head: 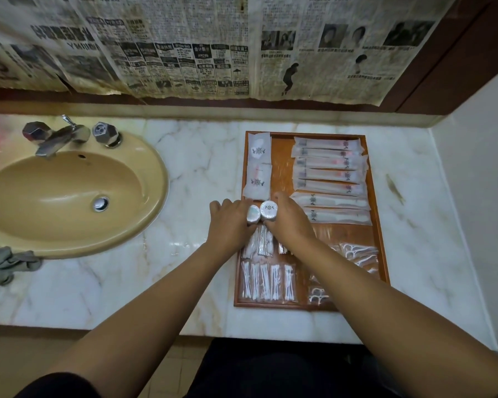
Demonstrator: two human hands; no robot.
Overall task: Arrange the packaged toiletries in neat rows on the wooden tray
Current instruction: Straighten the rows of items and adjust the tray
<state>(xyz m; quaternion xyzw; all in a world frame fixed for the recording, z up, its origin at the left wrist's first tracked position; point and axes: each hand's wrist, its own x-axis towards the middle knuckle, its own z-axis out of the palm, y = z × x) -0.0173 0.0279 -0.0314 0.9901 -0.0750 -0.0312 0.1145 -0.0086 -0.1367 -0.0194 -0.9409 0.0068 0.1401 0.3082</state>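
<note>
The marble counter (pixel 184 156) carried a tan sink (pixel 69 193) toward its left end and a wooden tray (pixel 282 168) toward its right end, near the back edge. Inside the tray, long toothbrush packets (pixel 328 168) lay stacked in a row along the far right side, with two comb packets (pixel 334 208) just below them. Two square sachets (pixel 259 165) filled the far left corner. Cotton-swab packs (pixel 266 280) stood side by side in the near left corner, and floss-pick packs (pixel 357 254) lay loosely at the near right. Two round wrapped soaps sat touching each other midway along the tray's left side. The left grip (pixel 230 222) was curled around the left soap (pixel 253 214), and the right grip (pixel 288 222) held the right soap (pixel 268 210), each soap at its fingertips.
</note>
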